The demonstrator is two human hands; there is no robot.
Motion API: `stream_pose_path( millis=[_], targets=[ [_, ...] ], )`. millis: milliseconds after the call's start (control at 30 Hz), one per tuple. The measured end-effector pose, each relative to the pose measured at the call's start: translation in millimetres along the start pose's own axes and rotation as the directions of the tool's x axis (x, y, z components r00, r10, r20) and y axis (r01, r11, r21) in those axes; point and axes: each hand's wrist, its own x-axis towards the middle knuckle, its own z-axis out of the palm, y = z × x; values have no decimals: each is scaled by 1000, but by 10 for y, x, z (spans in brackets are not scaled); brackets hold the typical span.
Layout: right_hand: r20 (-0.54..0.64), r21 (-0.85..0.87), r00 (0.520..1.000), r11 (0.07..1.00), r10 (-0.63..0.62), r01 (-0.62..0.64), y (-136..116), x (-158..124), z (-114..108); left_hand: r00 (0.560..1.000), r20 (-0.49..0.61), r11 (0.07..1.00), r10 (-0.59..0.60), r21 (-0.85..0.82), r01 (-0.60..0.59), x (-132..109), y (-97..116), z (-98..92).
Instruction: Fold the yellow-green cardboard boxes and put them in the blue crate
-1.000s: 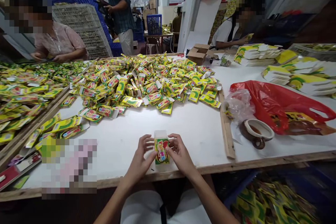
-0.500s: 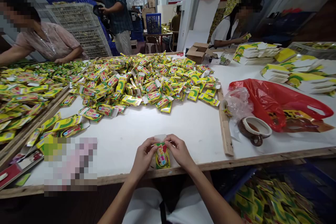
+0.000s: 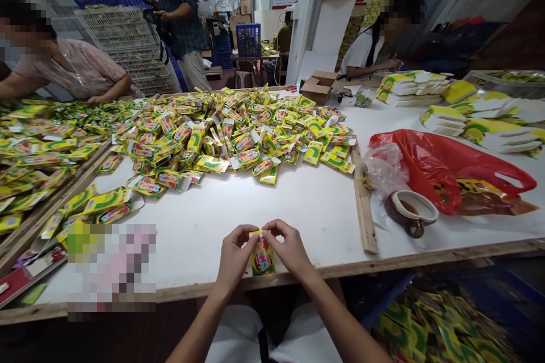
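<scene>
A small yellow and green carton [image 3: 262, 258] stands upright near the front edge of the white table [image 3: 298, 204]. My left hand [image 3: 233, 258] grips its left side, fingers curled and pinching at the top. Over on the other side, my right hand [image 3: 289, 249] does the same, thumb and fingers pressed on the top flap. The flap is folded down and no white shows above the carton. A big heap of flat yellow cartons [image 3: 230, 130] lies across the far middle of the table.
A wooden strip [image 3: 364, 204] divides the table; right of it lie a red plastic bag [image 3: 447, 164], a clear bag [image 3: 383, 167] and a tape roll [image 3: 411, 212]. Stacks of larger cartons [image 3: 468, 108] sit far right. A blue crate of cartons [image 3: 447, 323] is below. Several people work around the table.
The carton's white top flap, open a second ago, has been folded down shut under my fingertips. Both hands closed in over the carton's top.
</scene>
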Motion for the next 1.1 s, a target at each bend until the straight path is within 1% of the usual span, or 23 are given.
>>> stream_pose_path(
  millis=[100,200,367,433,500,533,567,600,633,700,733,767,800,833,867,900,933,1033,1100],
  targets=[
    [-6,-14,999,999,41,-42,-13,51,12,999,-28,999,-28,-27,27,34,4,17],
    [1,-9,999,999,49,-49,1,48,-11,999,-28,999,-36,-42,35,40,4,17],
    [47,93,998,994,49,-54,84,-51,25,999,33,999,-30,-17,30,-32,-26,-24],
    [55,125,997,990,55,-61,79,-76,41,998,58,999,-36,-8,37,-68,-46,-43],
    [28,102,998,993,57,-59,26,-106,-62,998,59,999,-38,-22,39,-96,-68,-64],
    [-1,58,998,996,63,-63,-15,-134,-190,998,50,999,-38,-32,39,-106,-81,-76],
    [-28,-9,997,997,75,-76,-58,-177,-379,999,36,998,-38,-38,40,-112,-93,-88],
    [-48,-98,994,990,95,-99,-100,-237,-626,999,23,998,-42,-34,43,-114,-106,-99],
    [-62,-201,991,971,122,-132,-137,-311,-918,999,12,999,-49,-20,49,-112,-117,-107],
    [-13,-434,980,882,200,-186,-187,-481,-1543,998,10,998,-62,18,62,-99,-133,-109],
    [-36,-526,974,824,225,-210,-201,-560,-1821,998,18,997,-65,32,65,-90,-137,-101],
    [-92,-585,971,777,221,-232,-208,-623,-2040,997,32,997,-67,42,66,-81,-137,-89],
    [-136,-620,968,744,212,-250,-209,-658,-2181,996,50,997,-68,48,65,-74,-135,-75],
    [-169,-629,966,733,196,-259,-203,-659,-2235,996,65,997,-67,53,64,-69,-131,-61],
    [-181,-617,966,744,183,-256,-188,-619,-2202,995,77,996,-67,63,62,-68,-127,-50],
    [-171,-590,970,771,173,-242,-163,-536,-2095,995,80,995,-66,76,60,-71,-122,-43],
    [-148,-548,975,807,165,-220,-126,-411,-1929,995,75,994,-65,91,58,-76,-119,-40],
    [-113,-389,985,907,128,-163,42,161,-1288,998,30,989,-47,141,42,-96,-114,-53],
    [-144,-329,981,929,130,-171,174,622,-900,999,4,985,-32,170,31,-104,-113,-66]
  ],
)
